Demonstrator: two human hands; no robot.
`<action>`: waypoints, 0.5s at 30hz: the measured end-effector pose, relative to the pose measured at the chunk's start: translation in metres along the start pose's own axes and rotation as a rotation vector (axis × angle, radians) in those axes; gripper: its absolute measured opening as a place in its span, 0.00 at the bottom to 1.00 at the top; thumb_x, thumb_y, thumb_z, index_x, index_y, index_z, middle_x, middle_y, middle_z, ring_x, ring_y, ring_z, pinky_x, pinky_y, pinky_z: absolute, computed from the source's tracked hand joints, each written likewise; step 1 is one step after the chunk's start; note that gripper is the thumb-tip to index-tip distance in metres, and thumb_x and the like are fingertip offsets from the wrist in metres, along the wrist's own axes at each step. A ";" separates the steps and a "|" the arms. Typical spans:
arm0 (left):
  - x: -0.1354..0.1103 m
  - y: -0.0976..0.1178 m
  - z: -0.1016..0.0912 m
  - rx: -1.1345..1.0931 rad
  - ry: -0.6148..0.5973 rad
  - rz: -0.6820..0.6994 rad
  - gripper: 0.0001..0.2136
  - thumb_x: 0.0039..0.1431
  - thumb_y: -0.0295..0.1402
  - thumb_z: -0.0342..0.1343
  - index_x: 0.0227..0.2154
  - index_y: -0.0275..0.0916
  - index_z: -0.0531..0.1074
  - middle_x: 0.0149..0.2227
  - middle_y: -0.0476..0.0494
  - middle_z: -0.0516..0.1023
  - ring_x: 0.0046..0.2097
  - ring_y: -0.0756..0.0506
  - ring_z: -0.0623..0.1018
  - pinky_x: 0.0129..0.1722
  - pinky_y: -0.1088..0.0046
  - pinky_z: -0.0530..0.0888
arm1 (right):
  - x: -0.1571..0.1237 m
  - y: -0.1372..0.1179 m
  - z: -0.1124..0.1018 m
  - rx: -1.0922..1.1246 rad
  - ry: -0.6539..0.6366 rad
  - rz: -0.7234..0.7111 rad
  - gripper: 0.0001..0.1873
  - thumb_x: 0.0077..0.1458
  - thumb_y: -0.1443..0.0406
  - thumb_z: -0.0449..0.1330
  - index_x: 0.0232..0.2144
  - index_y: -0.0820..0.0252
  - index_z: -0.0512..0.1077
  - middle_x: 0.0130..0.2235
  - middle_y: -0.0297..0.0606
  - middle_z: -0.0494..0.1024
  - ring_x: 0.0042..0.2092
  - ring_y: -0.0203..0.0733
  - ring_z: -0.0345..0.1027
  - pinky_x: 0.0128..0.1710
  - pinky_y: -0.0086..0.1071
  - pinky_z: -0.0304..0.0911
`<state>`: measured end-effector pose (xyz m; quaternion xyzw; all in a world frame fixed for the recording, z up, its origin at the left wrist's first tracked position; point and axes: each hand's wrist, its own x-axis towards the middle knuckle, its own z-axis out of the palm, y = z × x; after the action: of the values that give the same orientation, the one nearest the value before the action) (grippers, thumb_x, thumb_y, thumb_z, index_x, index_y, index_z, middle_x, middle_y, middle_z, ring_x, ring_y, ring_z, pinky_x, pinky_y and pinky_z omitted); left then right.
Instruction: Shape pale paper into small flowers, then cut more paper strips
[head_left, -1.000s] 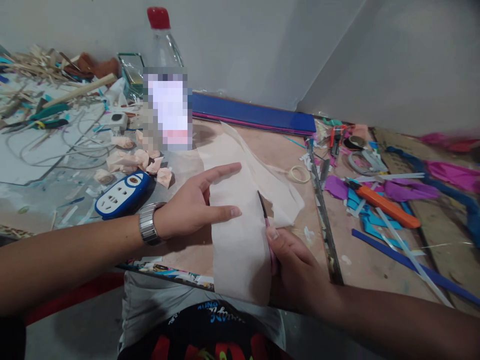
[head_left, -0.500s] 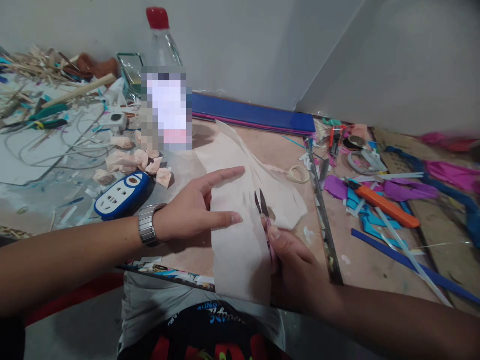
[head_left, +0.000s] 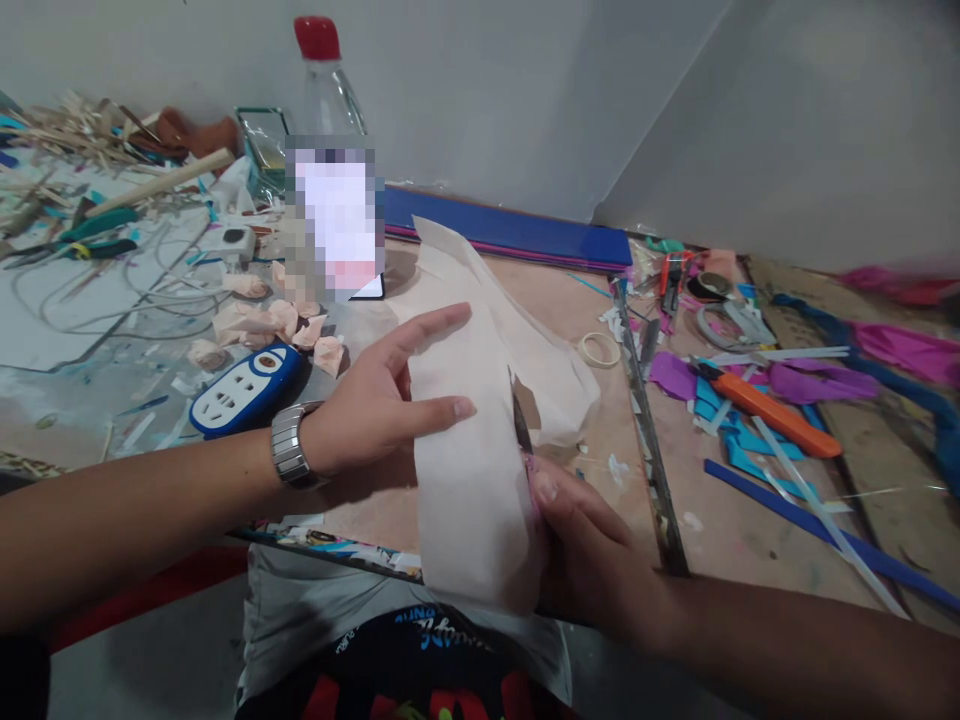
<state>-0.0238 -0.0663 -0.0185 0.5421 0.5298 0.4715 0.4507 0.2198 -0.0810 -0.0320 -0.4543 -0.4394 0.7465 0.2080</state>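
Observation:
A pale, cream-coloured sheet of thin paper [head_left: 465,480] hangs across the table's front edge, with a cut running into it from its right part. My left hand [head_left: 375,400] grips its left side, thumb and index finger on top, the other fingers hidden underneath. In my right hand [head_left: 585,510] is a pair of scissors [head_left: 523,432] with pink handles, mostly covered by the fingers. Their dark blades sit in the cut, where a gap shows the tabletop. A roll of tape [head_left: 600,349] lies just right of the sheet.
A blue-and-white power strip [head_left: 244,390] and crumpled peach paper pieces [head_left: 244,325] lie left. Behind stand a red-capped bottle [head_left: 322,90] and a pixelated phone [head_left: 367,290]. Right of a metal strip [head_left: 649,440] lie an orange cutter [head_left: 776,408] and coloured scraps.
The scissors have closed from spread blades and moved down slightly, and the gap in the paper has widened. My left hand and the sheet have shifted slightly left.

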 end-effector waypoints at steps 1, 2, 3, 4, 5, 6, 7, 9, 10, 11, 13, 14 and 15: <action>0.001 -0.001 0.000 -0.019 0.025 -0.006 0.41 0.51 0.42 0.73 0.68 0.49 0.64 0.66 0.42 0.71 0.60 0.30 0.76 0.58 0.50 0.77 | -0.001 0.000 -0.001 0.042 -0.062 0.033 0.25 0.58 0.40 0.62 0.30 0.53 0.66 0.20 0.26 0.63 0.20 0.34 0.51 0.21 0.29 0.52; 0.003 -0.003 0.000 -0.048 0.046 0.001 0.41 0.51 0.41 0.72 0.68 0.50 0.64 0.67 0.42 0.70 0.61 0.30 0.76 0.58 0.51 0.77 | -0.003 0.001 -0.002 0.077 -0.119 0.061 0.24 0.59 0.41 0.61 0.31 0.53 0.67 0.21 0.26 0.63 0.21 0.34 0.50 0.22 0.29 0.52; 0.005 -0.005 0.000 -0.090 0.066 0.022 0.41 0.51 0.39 0.72 0.68 0.49 0.63 0.68 0.42 0.68 0.62 0.31 0.74 0.59 0.52 0.77 | -0.004 0.001 -0.003 0.095 -0.153 0.074 0.23 0.60 0.41 0.60 0.32 0.53 0.67 0.22 0.27 0.63 0.21 0.34 0.50 0.23 0.30 0.53; 0.006 -0.007 0.001 -0.137 0.081 0.042 0.41 0.52 0.38 0.72 0.68 0.48 0.62 0.70 0.42 0.65 0.64 0.31 0.73 0.59 0.52 0.77 | -0.005 0.001 -0.004 0.090 -0.154 0.063 0.22 0.61 0.42 0.60 0.33 0.52 0.68 0.23 0.28 0.65 0.22 0.34 0.51 0.24 0.31 0.54; 0.008 -0.008 0.002 -0.174 0.086 0.041 0.41 0.52 0.37 0.71 0.68 0.48 0.61 0.70 0.41 0.64 0.64 0.32 0.72 0.59 0.53 0.77 | -0.006 0.001 -0.004 0.074 -0.132 0.033 0.22 0.61 0.42 0.60 0.33 0.52 0.69 0.24 0.30 0.66 0.23 0.36 0.52 0.25 0.32 0.55; 0.008 -0.010 0.002 -0.203 0.083 0.032 0.41 0.53 0.36 0.71 0.69 0.48 0.60 0.70 0.41 0.64 0.64 0.32 0.73 0.59 0.53 0.77 | -0.008 0.000 -0.005 0.055 -0.094 -0.007 0.22 0.60 0.42 0.60 0.33 0.52 0.70 0.25 0.32 0.68 0.24 0.37 0.54 0.25 0.33 0.56; 0.009 -0.011 0.003 -0.226 0.076 0.019 0.41 0.53 0.36 0.70 0.69 0.48 0.60 0.71 0.40 0.64 0.64 0.32 0.73 0.58 0.54 0.78 | -0.009 -0.001 -0.005 0.034 -0.055 -0.053 0.22 0.59 0.41 0.60 0.33 0.52 0.71 0.26 0.33 0.69 0.24 0.39 0.56 0.25 0.34 0.57; 0.009 -0.012 0.005 -0.247 0.064 -0.001 0.40 0.54 0.35 0.70 0.68 0.48 0.60 0.71 0.40 0.63 0.64 0.33 0.73 0.57 0.55 0.79 | -0.010 -0.003 -0.005 -0.021 -0.001 -0.153 0.23 0.58 0.41 0.60 0.33 0.52 0.72 0.26 0.34 0.69 0.26 0.41 0.58 0.27 0.35 0.59; 0.009 -0.011 0.006 -0.254 0.064 0.001 0.39 0.53 0.35 0.70 0.68 0.48 0.61 0.71 0.40 0.63 0.64 0.32 0.73 0.56 0.56 0.79 | -0.011 -0.004 -0.005 -0.063 -0.006 -0.200 0.22 0.59 0.41 0.60 0.32 0.52 0.73 0.26 0.35 0.68 0.28 0.42 0.60 0.29 0.36 0.61; 0.008 -0.011 0.006 -0.263 0.069 0.011 0.38 0.53 0.34 0.70 0.67 0.48 0.63 0.72 0.41 0.62 0.65 0.32 0.73 0.55 0.58 0.80 | -0.010 -0.005 -0.006 -0.109 -0.030 -0.256 0.21 0.61 0.43 0.59 0.33 0.53 0.73 0.27 0.35 0.69 0.29 0.43 0.61 0.32 0.36 0.62; 0.008 -0.008 0.006 -0.287 0.090 0.034 0.37 0.52 0.33 0.70 0.65 0.49 0.65 0.73 0.43 0.61 0.65 0.32 0.72 0.53 0.61 0.81 | -0.008 -0.006 -0.007 -0.222 -0.114 -0.391 0.20 0.64 0.46 0.57 0.33 0.53 0.73 0.32 0.37 0.72 0.35 0.45 0.65 0.39 0.37 0.65; 0.009 -0.006 0.005 -0.301 0.107 0.044 0.37 0.51 0.32 0.70 0.64 0.49 0.66 0.73 0.44 0.61 0.66 0.33 0.72 0.52 0.62 0.81 | -0.007 -0.007 -0.008 -0.279 -0.152 -0.461 0.19 0.66 0.47 0.56 0.34 0.54 0.73 0.35 0.38 0.74 0.39 0.46 0.67 0.43 0.38 0.66; 0.009 -0.004 0.005 -0.314 0.128 0.053 0.36 0.50 0.32 0.70 0.64 0.49 0.68 0.73 0.45 0.61 0.66 0.33 0.71 0.53 0.63 0.81 | -0.005 -0.007 -0.008 -0.336 -0.183 -0.522 0.18 0.67 0.49 0.56 0.34 0.54 0.73 0.38 0.39 0.75 0.44 0.47 0.68 0.48 0.39 0.66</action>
<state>-0.0196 -0.0571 -0.0232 0.4474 0.4628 0.5938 0.4828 0.2288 -0.0769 -0.0248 -0.2851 -0.6752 0.6227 0.2741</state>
